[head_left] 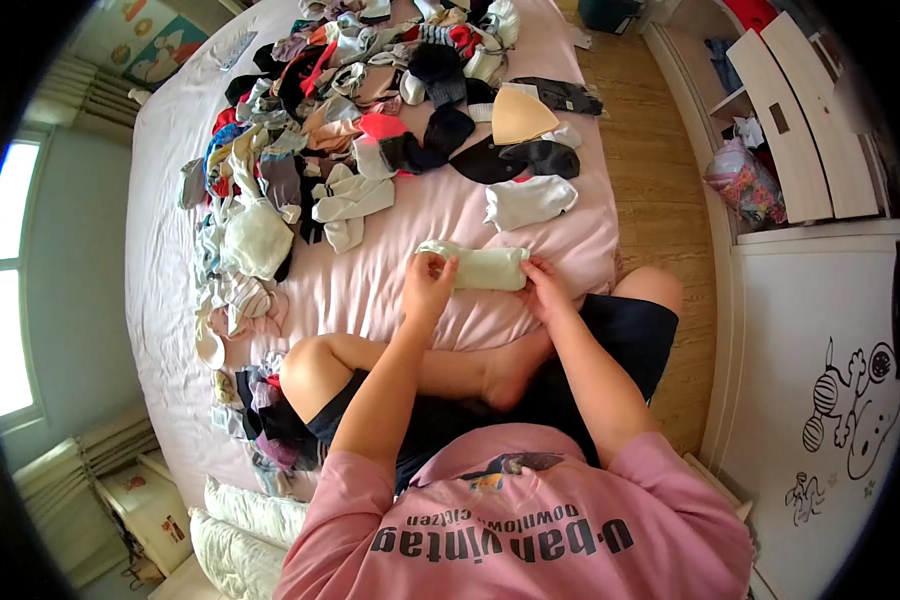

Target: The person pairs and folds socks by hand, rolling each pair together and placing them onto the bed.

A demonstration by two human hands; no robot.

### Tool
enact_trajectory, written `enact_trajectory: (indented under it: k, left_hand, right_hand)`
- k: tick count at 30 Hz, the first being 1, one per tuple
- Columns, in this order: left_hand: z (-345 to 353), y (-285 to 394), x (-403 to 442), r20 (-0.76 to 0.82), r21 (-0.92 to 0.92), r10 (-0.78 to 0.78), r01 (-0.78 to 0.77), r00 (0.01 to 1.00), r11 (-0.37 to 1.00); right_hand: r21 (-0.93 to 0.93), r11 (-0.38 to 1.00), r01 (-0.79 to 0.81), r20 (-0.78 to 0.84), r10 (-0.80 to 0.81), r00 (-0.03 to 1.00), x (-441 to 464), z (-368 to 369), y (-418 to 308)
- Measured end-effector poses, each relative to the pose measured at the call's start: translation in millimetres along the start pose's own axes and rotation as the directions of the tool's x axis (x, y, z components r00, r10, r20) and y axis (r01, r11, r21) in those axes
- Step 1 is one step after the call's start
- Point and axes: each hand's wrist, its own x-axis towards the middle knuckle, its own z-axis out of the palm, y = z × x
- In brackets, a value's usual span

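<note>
A pale, off-white sock [490,268] is stretched out level between my two hands, just above the pink bed sheet. My left hand [430,278] pinches its left end, thumb on top. At the other end, the fingers of my right hand [543,285] are closed on the edge. Beyond my hands lies a white sock [532,203] with a dark mark. Past that are a dark grey sock [542,157] and a beige bra cup [522,116]. White socks [350,205] lie bunched to the left.
A big heap of mixed socks and underwear [370,90] covers the far bed, trailing down its left side to my knee. Pillows [245,540] lie at lower left. Right of the bed are wooden floor [660,200] and a cabinet with open drawers [785,120].
</note>
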Motion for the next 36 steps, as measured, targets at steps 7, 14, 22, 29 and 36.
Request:
enact_trajectory:
  k: [7,14,22,29,36]
  left_hand:
    - [1,-34,3,-0.132,-0.052,-0.162,0.156,0.978,0.986]
    - [-17,-8,11,0.217,0.105,-0.345,0.33,0.913,0.938]
    - [-20,9,3,0.349,-0.617,-0.132,0.333,0.928,0.713]
    - [-87,86,-1,0.599,-0.412,0.138,0.155,0.789,0.898]
    - [-117,93,-35,0.597,-0.635,0.159,0.343,0.786,0.692]
  right_hand:
    - [0.051,0.999,-0.016,0.035,0.014,0.999,-3,1,0]
    - [-0.005,1.0,-0.009,0.026,0.009,1.0,-1,-1,1]
    - [-0.653,0.373,0.659,0.398,-0.571,0.718,-25,34,-31]
    - [-0.622,0.506,0.598,0.711,0.043,0.702,-76,128,-90]
    - [-0.421,0.739,0.527,0.76,-0.029,0.649,-124,152,-95]
